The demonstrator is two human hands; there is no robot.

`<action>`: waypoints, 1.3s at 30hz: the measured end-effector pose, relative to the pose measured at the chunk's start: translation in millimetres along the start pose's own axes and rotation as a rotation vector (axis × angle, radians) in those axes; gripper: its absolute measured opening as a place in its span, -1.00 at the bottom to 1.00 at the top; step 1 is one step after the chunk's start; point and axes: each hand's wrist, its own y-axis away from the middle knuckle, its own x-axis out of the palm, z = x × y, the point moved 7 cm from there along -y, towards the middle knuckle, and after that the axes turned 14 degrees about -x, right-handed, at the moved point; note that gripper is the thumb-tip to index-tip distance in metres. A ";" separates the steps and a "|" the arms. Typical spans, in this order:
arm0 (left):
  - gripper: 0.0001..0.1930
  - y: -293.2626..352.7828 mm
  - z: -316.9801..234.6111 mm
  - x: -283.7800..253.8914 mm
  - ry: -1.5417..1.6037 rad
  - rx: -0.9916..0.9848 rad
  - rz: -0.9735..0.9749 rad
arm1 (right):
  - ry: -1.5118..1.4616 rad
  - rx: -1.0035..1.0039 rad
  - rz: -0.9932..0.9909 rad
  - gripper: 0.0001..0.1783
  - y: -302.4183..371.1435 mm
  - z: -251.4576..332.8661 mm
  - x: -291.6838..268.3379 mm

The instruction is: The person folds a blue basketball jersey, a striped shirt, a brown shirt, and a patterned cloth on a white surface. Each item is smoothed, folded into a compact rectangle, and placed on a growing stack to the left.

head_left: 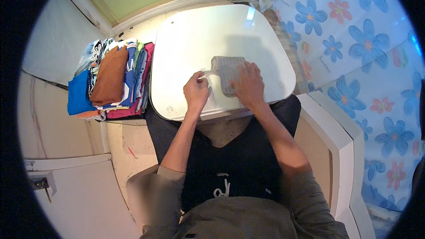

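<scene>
A small grey striped folded cloth [225, 76] lies on the white, round-cornered table [190, 31] in front of me. From its left side a narrow strip of the same fabric [210, 74] sticks out. My left hand [196, 91] pinches the end of that strip between thumb and fingers. My right hand [250, 84] rests on the cloth's right side, fingers spread and partly covering it. The exact kind of garment or cloth cannot be made out.
At the table's left stands a tall stack of folded clothes [110, 77] in several colours. A flowered curtain [367, 62] hangs on the right, above a white cabinet-like frame [336, 137]. My knees reach under the table's near edge.
</scene>
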 end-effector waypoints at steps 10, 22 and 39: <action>-0.41 -28.4 -47.4 33.6 -0.299 0.346 0.041 | -0.086 0.078 0.097 -0.57 2.2 -23.1 20.7; -0.26 7.6 -29.4 27.1 1.001 -0.601 0.858 | -2.169 0.525 -0.145 -0.65 -0.1 -26.4 -8.4; -0.52 58.5 17.1 23.2 1.425 -0.826 0.572 | -2.103 0.601 -0.032 -0.46 2.6 8.7 12.4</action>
